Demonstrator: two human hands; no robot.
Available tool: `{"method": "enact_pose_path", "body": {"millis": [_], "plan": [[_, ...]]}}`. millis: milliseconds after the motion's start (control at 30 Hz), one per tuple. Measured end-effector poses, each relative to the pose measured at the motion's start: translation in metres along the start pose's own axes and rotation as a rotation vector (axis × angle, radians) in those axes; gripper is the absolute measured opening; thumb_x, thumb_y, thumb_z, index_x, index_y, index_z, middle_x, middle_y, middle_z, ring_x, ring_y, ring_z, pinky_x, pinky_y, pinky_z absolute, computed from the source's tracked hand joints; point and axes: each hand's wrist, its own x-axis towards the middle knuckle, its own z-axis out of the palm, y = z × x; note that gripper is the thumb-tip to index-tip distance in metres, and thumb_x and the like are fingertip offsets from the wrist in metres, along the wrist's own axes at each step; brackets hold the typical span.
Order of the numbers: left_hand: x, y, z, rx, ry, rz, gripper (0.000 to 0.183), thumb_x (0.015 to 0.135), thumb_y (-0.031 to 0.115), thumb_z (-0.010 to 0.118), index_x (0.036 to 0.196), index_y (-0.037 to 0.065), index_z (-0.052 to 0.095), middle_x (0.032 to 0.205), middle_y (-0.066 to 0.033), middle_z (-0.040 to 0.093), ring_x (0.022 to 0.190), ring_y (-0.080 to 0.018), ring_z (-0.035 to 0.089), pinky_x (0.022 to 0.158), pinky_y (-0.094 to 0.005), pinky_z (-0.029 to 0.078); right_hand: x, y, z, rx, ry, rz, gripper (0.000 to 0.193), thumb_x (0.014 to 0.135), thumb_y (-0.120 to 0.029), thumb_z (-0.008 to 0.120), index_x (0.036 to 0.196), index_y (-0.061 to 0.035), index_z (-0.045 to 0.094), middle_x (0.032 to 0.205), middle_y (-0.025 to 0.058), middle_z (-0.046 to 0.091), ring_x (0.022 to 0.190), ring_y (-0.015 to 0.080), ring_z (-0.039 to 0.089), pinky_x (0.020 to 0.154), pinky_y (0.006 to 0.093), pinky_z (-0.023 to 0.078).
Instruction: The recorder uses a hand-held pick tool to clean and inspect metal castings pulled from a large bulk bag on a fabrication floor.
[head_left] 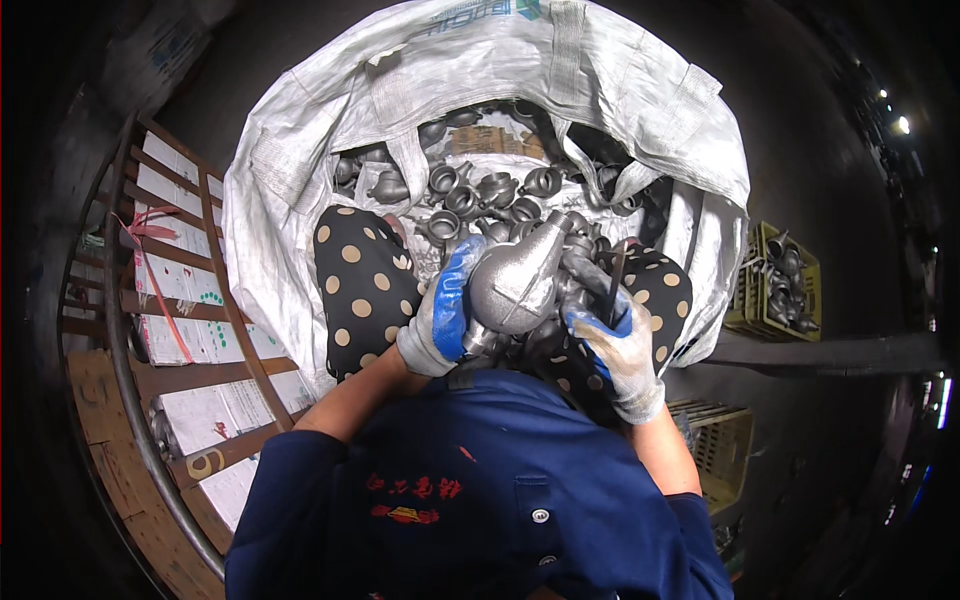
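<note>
My left hand (447, 312), in a blue-and-white work glove, grips the side of a grey metal casting (515, 285) with a bulbous body and a tapered neck pointing up and to the right. To the right of it, my right hand (615, 350), gloved the same way, is closed around a thin dark bar-like tool (617, 278) that stands up from the fist. The tool's exact kind is unclear, and it appears apart from the casting. More grey castings (497, 190) with round openings lie heaped beyond my hands and between my knees.
A large white woven bulk bag (290, 160) with loop handles surrounds my legs and the heap. At left stands a brown metal rack (218, 250) with white boxes behind its bars. On the right are a yellow crate (745, 318) holding castings and a second crate (738, 450) nearer me.
</note>
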Motion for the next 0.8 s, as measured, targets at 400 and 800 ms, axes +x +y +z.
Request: {"method": "enact_pose_path", "body": {"millis": [400, 800], "plan": [[0.012, 0.002, 0.001, -1.344, 0.103, -0.736, 0.048, 0.100, 0.037, 0.034, 0.130, 0.002, 0.044, 0.123, -0.0146, 0.056, 0.110, -0.0233, 0.058, 0.097, -0.0361, 0.046, -0.027, -0.040, -0.010, -0.680, -0.104, -0.198, 0.035, 0.081, -0.005, 0.061, 0.116, -0.0050, 0.062, 0.098, 0.0155, 0.065, 0.086, 0.0305, 0.062, 0.076, 0.0347, 0.048], [-0.002, -0.023, -0.002, -0.709, 0.032, -0.500, 0.043, 0.102, 0.033, 0.030, 0.126, 0.003, 0.047, 0.122, -0.0066, 0.057, 0.111, -0.0150, 0.053, 0.107, -0.0338, 0.031, -0.019, -0.045, -0.015, -0.793, -0.204, -0.247, 0.033, 0.080, -0.007, 0.059, 0.113, -0.0079, 0.063, 0.099, 0.0153, 0.066, 0.083, 0.0319, 0.064, 0.073, 0.0368, 0.051]]}}
